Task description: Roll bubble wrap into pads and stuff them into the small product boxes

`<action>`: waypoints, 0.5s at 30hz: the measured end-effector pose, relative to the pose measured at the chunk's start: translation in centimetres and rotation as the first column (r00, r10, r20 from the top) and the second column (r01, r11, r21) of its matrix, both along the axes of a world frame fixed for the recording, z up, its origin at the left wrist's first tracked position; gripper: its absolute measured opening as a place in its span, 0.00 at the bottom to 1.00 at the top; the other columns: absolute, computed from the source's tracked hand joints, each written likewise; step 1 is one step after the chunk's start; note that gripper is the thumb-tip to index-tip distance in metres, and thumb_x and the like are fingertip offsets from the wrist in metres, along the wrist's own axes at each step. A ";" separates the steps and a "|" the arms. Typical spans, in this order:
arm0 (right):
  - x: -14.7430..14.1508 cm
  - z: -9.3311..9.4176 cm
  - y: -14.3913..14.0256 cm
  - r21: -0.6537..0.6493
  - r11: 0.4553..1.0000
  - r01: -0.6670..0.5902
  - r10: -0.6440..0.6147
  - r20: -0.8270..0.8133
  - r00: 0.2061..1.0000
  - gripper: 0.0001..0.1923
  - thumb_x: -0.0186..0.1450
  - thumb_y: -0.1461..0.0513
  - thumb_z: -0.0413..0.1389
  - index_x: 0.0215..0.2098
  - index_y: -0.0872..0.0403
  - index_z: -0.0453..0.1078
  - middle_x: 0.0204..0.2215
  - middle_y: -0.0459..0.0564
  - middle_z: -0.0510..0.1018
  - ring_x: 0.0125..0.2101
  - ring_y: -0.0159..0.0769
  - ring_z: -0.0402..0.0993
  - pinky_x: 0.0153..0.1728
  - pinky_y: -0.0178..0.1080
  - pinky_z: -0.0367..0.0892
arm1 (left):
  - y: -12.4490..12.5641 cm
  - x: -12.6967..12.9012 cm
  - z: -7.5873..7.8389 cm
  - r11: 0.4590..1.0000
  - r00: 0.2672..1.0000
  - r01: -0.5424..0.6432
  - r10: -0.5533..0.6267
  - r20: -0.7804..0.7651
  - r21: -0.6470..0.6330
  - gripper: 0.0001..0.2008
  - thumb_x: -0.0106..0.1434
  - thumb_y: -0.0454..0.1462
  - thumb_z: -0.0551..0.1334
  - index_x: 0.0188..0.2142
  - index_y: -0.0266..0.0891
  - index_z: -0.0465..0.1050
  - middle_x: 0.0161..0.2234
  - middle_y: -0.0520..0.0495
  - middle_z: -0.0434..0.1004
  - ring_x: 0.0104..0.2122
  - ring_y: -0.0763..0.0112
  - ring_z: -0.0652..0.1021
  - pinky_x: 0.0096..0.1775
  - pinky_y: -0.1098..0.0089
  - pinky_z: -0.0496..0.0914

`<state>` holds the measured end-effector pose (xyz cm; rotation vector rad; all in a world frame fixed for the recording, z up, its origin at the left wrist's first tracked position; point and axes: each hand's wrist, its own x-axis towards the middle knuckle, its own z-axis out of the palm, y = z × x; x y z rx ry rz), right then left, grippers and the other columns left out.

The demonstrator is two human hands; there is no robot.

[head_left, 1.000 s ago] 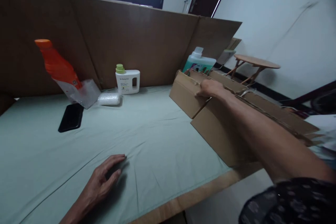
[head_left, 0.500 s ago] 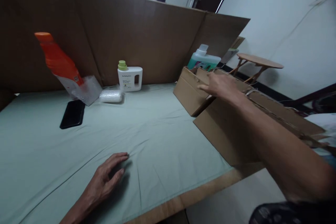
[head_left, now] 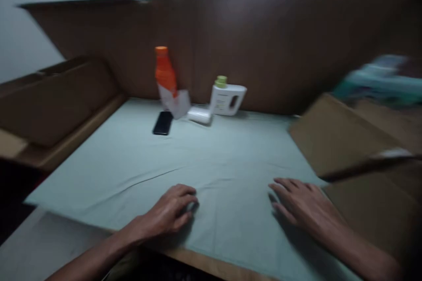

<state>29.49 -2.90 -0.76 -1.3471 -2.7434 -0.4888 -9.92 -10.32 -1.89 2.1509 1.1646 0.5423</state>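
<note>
My left hand [head_left: 173, 208] rests low over the pale green cloth [head_left: 244, 153] near the table's front edge, fingers loosely curved and apart, holding nothing. To its right, my right hand [head_left: 298, 202] hovers above the cloth with fingers spread, beside the cardboard boxes [head_left: 343, 136]. Farther back stand an orange bottle [head_left: 165, 74] with a whitish lower part and a white jug [head_left: 227, 99] with a green cap and a handle. A bubble-wrapped packet [head_left: 199, 115] lies between them. In front of the orange bottle lies a black phone [head_left: 162, 123]. The view is blurred.
A tall cardboard screen [head_left: 263, 44] runs along the back of the table. On the left is a cardboard flap or box [head_left: 66, 101]. A bottle of teal liquid [head_left: 379, 81] stands behind the boxes at right.
My right hand has left the cardboard boxes and come down over the cloth. The view has swung left, so the items appear farther right. My left hand stays near the front edge.
</note>
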 end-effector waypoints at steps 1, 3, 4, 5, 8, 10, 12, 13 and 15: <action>-2.0 -1.5 0.9 -0.002 0.997 -0.084 0.083 -0.060 0.995 0.14 0.64 0.58 0.54 0.46 0.51 0.76 0.47 0.57 0.81 0.43 0.49 0.76 0.40 0.47 0.66 | -0.8 -0.1 0.3 1.000 1.000 0.008 -0.008 -0.026 0.020 0.19 0.63 0.33 0.60 0.54 0.38 0.74 0.57 0.37 0.74 0.57 0.55 0.74 0.59 0.54 0.69; -7.1 -4.1 2.6 -0.003 0.981 -0.196 0.193 -0.169 0.967 0.18 0.66 0.56 0.53 0.51 0.50 0.75 0.52 0.58 0.79 0.46 0.49 0.77 0.42 0.47 0.69 | -2.1 -0.5 0.7 0.998 0.998 0.034 -0.031 -0.061 0.044 0.19 0.61 0.32 0.62 0.53 0.39 0.74 0.59 0.38 0.72 0.60 0.53 0.71 0.60 0.54 0.67; -10.1 -4.9 3.3 -0.007 0.972 -0.233 0.226 -0.214 0.950 0.19 0.68 0.55 0.52 0.53 0.51 0.74 0.54 0.59 0.78 0.48 0.49 0.76 0.43 0.48 0.70 | -2.5 -0.9 0.8 0.997 0.996 0.066 -0.063 -0.071 0.044 0.20 0.61 0.33 0.64 0.53 0.40 0.74 0.60 0.39 0.71 0.61 0.53 0.70 0.61 0.54 0.66; -13.1 -5.5 3.8 -0.011 0.965 -0.262 0.251 -0.253 0.934 0.20 0.68 0.54 0.52 0.55 0.52 0.74 0.55 0.59 0.77 0.50 0.50 0.76 0.44 0.49 0.71 | -2.7 -1.5 1.0 0.993 0.991 0.112 -0.109 -0.072 0.032 0.20 0.60 0.34 0.66 0.52 0.42 0.75 0.61 0.40 0.72 0.62 0.52 0.70 0.62 0.55 0.66; -21.3 -6.0 4.7 -0.015 0.938 -0.347 0.323 -0.330 0.887 0.21 0.70 0.54 0.51 0.57 0.54 0.73 0.57 0.61 0.76 0.55 0.51 0.73 0.50 0.51 0.70 | -2.0 -6.2 2.5 0.998 0.997 0.026 -0.021 -0.072 0.065 0.17 0.57 0.39 0.71 0.47 0.48 0.79 0.53 0.49 0.80 0.54 0.59 0.78 0.57 0.65 0.72; -24.8 -6.1 4.8 0.004 0.917 -0.398 0.374 -0.352 0.858 0.21 0.70 0.56 0.51 0.57 0.54 0.73 0.59 0.60 0.75 0.56 0.51 0.72 0.51 0.51 0.69 | -0.8 -11.7 4.7 0.874 0.894 -0.416 0.444 -0.064 0.250 0.13 0.57 0.42 0.70 0.44 0.49 0.80 0.48 0.54 0.83 0.49 0.65 0.81 0.53 0.71 0.74; -26.4 -6.4 4.9 0.046 0.904 -0.424 0.410 -0.370 0.834 0.20 0.71 0.57 0.50 0.57 0.54 0.72 0.59 0.58 0.75 0.57 0.50 0.72 0.51 0.51 0.69 | 0.5 -18.4 7.7 0.576 0.632 -0.717 0.775 0.018 0.392 0.20 0.66 0.43 0.61 0.54 0.36 0.74 0.61 0.42 0.73 0.62 0.55 0.71 0.64 0.57 0.63; -26.7 -6.7 5.0 0.070 0.900 -0.431 0.424 -0.379 0.823 0.20 0.71 0.57 0.50 0.57 0.53 0.72 0.59 0.57 0.75 0.57 0.50 0.72 0.51 0.51 0.69 | 1.2 -21.8 9.3 0.419 0.499 -0.791 0.863 0.075 0.445 0.25 0.68 0.45 0.58 0.58 0.30 0.69 0.67 0.37 0.63 0.68 0.49 0.62 0.68 0.52 0.53; -26.6 -7.2 5.3 0.108 0.890 -0.444 0.448 -0.397 0.801 0.20 0.70 0.57 0.51 0.57 0.53 0.73 0.58 0.56 0.76 0.56 0.50 0.73 0.50 0.50 0.68 | 2.1 -28.1 12.3 0.147 0.270 -0.853 0.945 0.182 0.502 0.33 0.69 0.49 0.57 0.64 0.27 0.59 0.74 0.36 0.34 0.71 0.39 0.40 0.69 0.47 0.40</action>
